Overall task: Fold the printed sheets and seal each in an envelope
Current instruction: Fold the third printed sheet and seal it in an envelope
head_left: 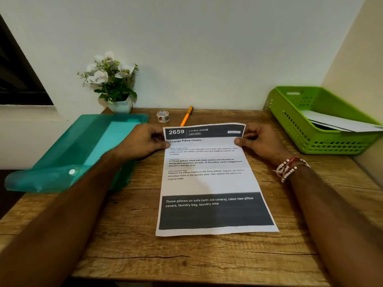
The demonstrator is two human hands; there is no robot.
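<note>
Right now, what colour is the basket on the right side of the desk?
The basket is bright green, with perforated walls; the head view shows it clearly.

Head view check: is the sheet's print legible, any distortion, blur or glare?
Head view: headings on the printed sheet read clearly, small labels are soft; head view: wide-angle stretch splays the sides of the table; head view: even light, no glare, soft shadows under the left hand and right hand.
</note>
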